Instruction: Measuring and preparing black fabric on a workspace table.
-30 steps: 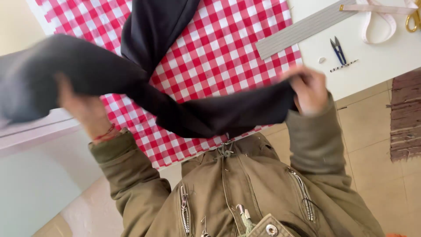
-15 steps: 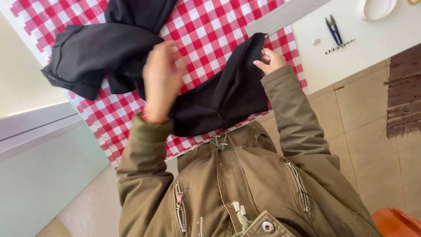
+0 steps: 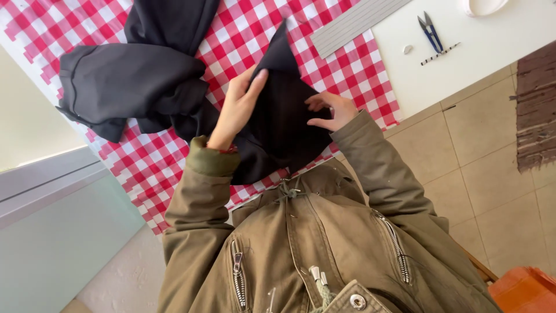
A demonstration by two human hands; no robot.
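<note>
A person in an olive jacket (image 3: 324, 243) works one dark garment (image 3: 174, 87) over a red-and-white checked cloth (image 3: 359, 69) on a white surface (image 3: 492, 52). Left hand (image 3: 237, 110) lies flat on a raised fold, fingers (image 3: 255, 81) long and close together; right hand (image 3: 330, 110) pinches the fold's edge w/ fingers curled narrow on the fabric. Judged by the lie: near part doubled over, far part bunched in a heap at upper left, so folding looks abt half done, smoothing and squaring left. Count: 1 garment, 1 checked cloth, 2 hands, 1 pair of blue snips (image 3: 430, 32), 1 grey ruler-like strip (image 3: 356, 23), 1 small white chalk-like bit (image 3: 408, 49), 1 striped stick (image 3: 440, 53)
</note>
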